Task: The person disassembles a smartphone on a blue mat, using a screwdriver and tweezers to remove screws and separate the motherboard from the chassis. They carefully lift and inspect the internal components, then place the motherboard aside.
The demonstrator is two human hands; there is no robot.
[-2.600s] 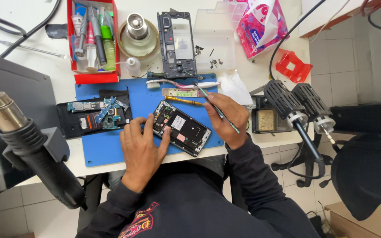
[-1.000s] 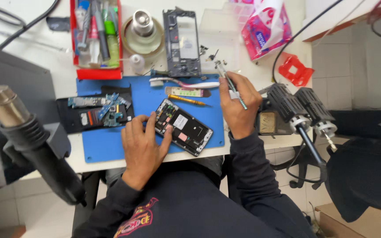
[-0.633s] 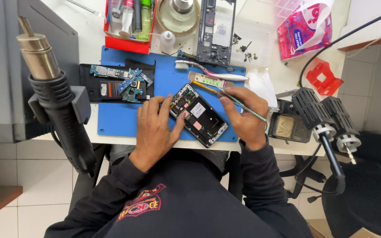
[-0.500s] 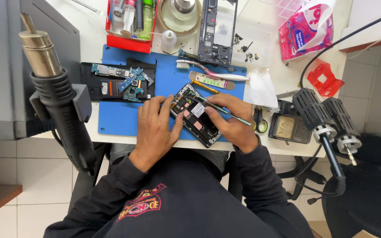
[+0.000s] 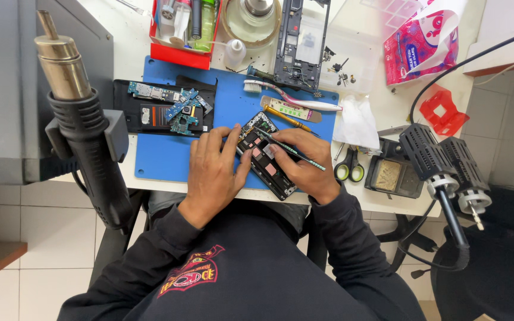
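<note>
1. At your far left a hot-air gun (image 5: 84, 131) stands upright in its holder, its brass nozzle pointing up, just off the edge of the desk (image 5: 388, 205).
2. A blue mat (image 5: 168, 151) covers the middle of the desk. On its left part lies a black tray (image 5: 126, 116) with green circuit boards (image 5: 176, 110) on it.
3. Beyond the mat, at the far edge, sits a red bin (image 5: 176, 53) of tubes and bottles, with a small white bottle (image 5: 234, 52) just beside it.
4. Your left hand (image 5: 212, 169) lies flat on the mat with fingers spread. Its fingertips and thumb press against the left edge of the opened phone (image 5: 266, 156), steadying it rather than closing around it.
5. The opened phone lies tilted on the mat's near edge, between your two hands, its insides facing up.
6. Your right hand (image 5: 304, 166) is curled closed around a thin tool (image 5: 290, 150), whose tip touches the phone's insides.
7. Beyond the phone lie a toothbrush (image 5: 292, 98) and a bare phone frame (image 5: 300, 41).
8. Right of the mat you have a white tissue (image 5: 357, 122), scissors (image 5: 349, 169) and, at the far right, two black soldering handles (image 5: 441, 166) in their stand.
</note>
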